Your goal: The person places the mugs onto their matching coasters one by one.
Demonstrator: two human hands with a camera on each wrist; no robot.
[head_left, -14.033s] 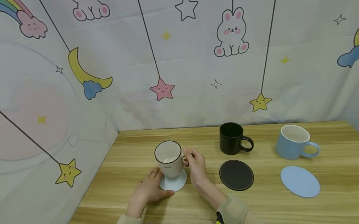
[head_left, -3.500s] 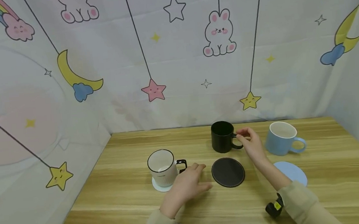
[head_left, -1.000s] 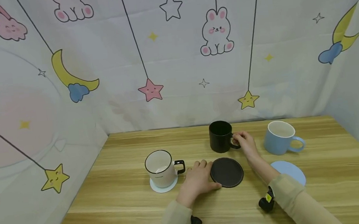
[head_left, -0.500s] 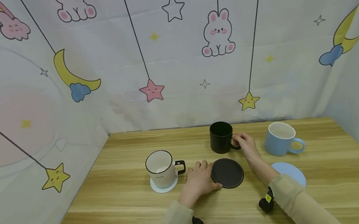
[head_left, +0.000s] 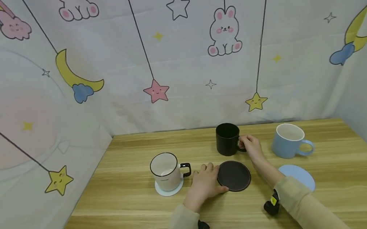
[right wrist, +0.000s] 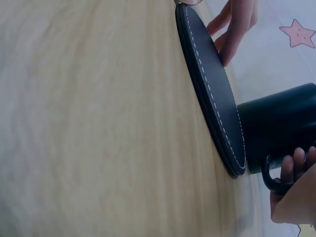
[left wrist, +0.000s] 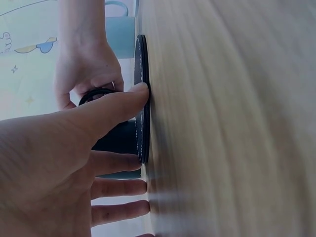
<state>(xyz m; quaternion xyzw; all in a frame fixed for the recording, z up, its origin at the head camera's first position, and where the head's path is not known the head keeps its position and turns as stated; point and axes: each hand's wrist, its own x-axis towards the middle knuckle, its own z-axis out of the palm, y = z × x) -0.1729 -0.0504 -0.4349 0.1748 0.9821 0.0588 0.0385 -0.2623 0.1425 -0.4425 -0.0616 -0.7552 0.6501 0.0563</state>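
The black mug (head_left: pixel 226 140) stands upright on the table behind a round black coaster (head_left: pixel 235 176) with stitching round its rim. My right hand (head_left: pixel 252 148) holds the mug by its handle, fingers curled through it in the right wrist view. Lying low at the coaster's left side, my left hand (head_left: pixel 205 184) has its fingers spread. In the left wrist view its thumb (left wrist: pixel 123 103) and index finger touch the coaster's edge, while the other fingers stretch out to the tabletop. The mug's base appears to be on the wood, beyond the coaster.
A white mug (head_left: pixel 164 170) with a black rim and handle stands on a pale round coaster (head_left: pixel 169 192) at left. At right is a light blue mug (head_left: pixel 286 143), with a blue coaster (head_left: pixel 298 176) in front, partly behind my right forearm. A patterned cloth backdrop (head_left: pixel 189 106) borders the table.
Earlier, both hands were at the white mug and its coaster. Since then the left hand has moved right to the black coaster, and the right hand has taken the black mug's handle.
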